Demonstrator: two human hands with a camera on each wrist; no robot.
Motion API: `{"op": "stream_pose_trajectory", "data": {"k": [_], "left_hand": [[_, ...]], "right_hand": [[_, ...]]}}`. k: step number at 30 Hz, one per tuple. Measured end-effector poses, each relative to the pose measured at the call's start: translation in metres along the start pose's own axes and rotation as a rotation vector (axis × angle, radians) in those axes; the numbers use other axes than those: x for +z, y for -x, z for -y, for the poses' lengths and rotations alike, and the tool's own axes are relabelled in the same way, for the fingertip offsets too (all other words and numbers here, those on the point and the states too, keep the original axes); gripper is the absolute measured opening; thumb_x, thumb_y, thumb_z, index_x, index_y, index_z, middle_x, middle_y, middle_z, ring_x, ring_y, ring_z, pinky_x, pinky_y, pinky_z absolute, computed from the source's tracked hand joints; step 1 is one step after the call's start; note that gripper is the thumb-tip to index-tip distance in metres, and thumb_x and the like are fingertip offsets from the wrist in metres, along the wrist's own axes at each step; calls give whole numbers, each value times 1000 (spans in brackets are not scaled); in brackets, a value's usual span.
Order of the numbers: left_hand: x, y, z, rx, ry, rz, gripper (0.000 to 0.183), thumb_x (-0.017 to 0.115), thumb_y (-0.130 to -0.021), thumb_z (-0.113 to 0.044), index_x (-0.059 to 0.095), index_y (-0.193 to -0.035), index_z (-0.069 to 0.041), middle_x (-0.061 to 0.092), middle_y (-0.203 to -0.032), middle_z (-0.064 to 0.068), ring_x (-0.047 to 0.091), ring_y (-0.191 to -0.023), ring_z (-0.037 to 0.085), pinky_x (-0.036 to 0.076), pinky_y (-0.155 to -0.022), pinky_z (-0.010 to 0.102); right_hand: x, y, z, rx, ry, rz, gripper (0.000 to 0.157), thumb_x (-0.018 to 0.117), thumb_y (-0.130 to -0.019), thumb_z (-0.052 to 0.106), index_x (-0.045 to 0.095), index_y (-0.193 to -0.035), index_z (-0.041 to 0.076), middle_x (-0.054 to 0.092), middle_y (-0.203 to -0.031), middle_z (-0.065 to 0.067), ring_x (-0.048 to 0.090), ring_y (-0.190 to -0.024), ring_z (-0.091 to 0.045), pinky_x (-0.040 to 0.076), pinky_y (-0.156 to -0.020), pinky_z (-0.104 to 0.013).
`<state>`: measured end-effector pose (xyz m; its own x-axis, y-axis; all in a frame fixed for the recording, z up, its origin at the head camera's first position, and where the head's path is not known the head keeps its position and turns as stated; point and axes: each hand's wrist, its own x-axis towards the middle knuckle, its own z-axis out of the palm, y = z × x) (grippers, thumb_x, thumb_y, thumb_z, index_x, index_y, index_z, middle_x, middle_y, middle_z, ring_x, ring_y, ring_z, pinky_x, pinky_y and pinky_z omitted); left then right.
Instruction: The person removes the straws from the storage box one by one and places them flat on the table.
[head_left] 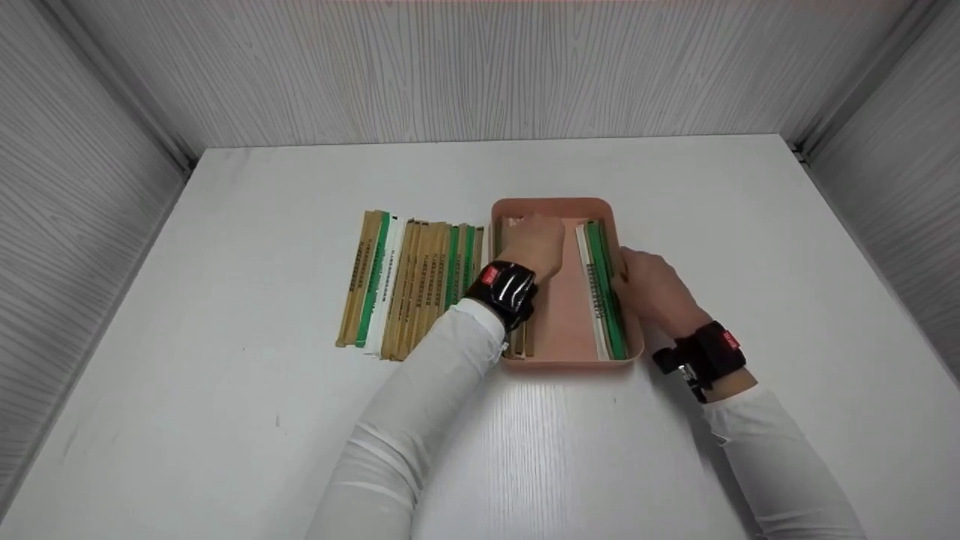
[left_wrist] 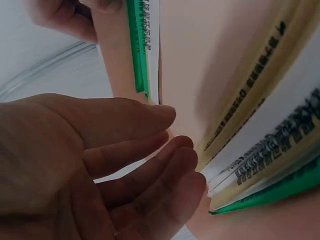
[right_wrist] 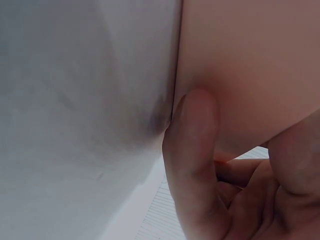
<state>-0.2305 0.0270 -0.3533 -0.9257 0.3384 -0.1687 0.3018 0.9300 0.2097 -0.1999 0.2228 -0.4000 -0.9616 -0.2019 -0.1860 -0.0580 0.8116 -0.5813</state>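
Note:
A pink rectangular box holds long thin paper-wrapped sticks along both sides. My left hand is inside it, near the left-hand sticks. In the left wrist view, its thumb and loosely bent fingers have a gap between them and hold nothing; the fingertips are by the ends of brown, white and green sticks. White and green sticks lie along the box's right side. My right hand grips the box's right wall, its thumb pressed on the outer face in the right wrist view.
Left of the box lies a row of brown, green and white wrapped sticks, side by side on the white table. My left forearm covers part of the row. Wood-grain panels stand behind and at both sides.

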Motion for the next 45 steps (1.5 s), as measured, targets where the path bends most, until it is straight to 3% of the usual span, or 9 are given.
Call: {"op": "stream_pose_trajectory", "data": {"k": [6,16,21,24,26,29,38,41,45], "left_hand": [[10,-4,-6,-60,-77,47,16,59,-102,-6,75,-104,-5,74,-102,6,68,-85,14,60,-71,31],[14,1,-4,-64,-5,16,21,58,-102,-5,74,-115,-2,73,-115,11,72,-95,20,62,-76,35],[13,4,0,-54,53,36,43,60,-100,-4,58,-142,3,73,-95,10,65,-75,17,57,-63,30],[13,6,2,-42,87,60,30,58,-98,-1,67,-127,2,61,-75,4,52,-63,15,45,-53,27],[12,7,4,-34,100,70,14,56,-97,1,69,-92,-3,50,-68,1,46,-60,14,39,-51,26],[10,8,5,-31,132,78,29,56,-95,2,50,-69,-11,45,-66,0,45,-60,15,36,-50,25],[-2,16,5,9,356,77,13,53,-102,0,61,-92,-5,49,-73,1,48,-61,13,40,-49,24],[-7,20,7,51,429,36,9,56,-101,0,64,-103,-2,57,-80,4,53,-65,14,44,-51,25],[-16,27,9,124,512,-46,21,60,-100,0,63,-120,-1,66,-100,8,61,-80,16,50,-61,26]], "right_hand": [[0,1,0,-7,4,-3,19,42,-106,10,58,-112,3,63,-92,-12,60,-77,-23,48,-61,-32],[-4,3,2,-36,67,-11,15,43,-107,9,55,-101,2,58,-88,-11,58,-76,-22,47,-58,-31],[-3,3,2,-40,59,-12,17,42,-107,10,56,-104,2,60,-89,-12,58,-77,-22,47,-59,-32],[-2,4,1,-42,46,-6,18,42,-107,10,58,-108,1,61,-91,-13,59,-78,-22,47,-60,-32],[-1,3,1,-44,34,-2,20,42,-107,10,59,-110,1,62,-92,-13,60,-78,-22,47,-61,-32],[-1,3,1,-40,24,0,20,42,-107,10,59,-112,0,63,-93,-13,60,-78,-23,48,-60,-33],[-2,-2,0,-40,39,-8,20,43,-106,10,60,-113,0,63,-92,-13,61,-77,-23,47,-61,-33],[-1,-3,-1,-45,41,-12,20,43,-106,8,60,-112,0,62,-90,-12,60,-76,-23,47,-60,-32],[-1,-4,-3,-49,35,-13,18,43,-106,8,60,-108,1,61,-87,-11,59,-74,-22,46,-58,-31]]}}
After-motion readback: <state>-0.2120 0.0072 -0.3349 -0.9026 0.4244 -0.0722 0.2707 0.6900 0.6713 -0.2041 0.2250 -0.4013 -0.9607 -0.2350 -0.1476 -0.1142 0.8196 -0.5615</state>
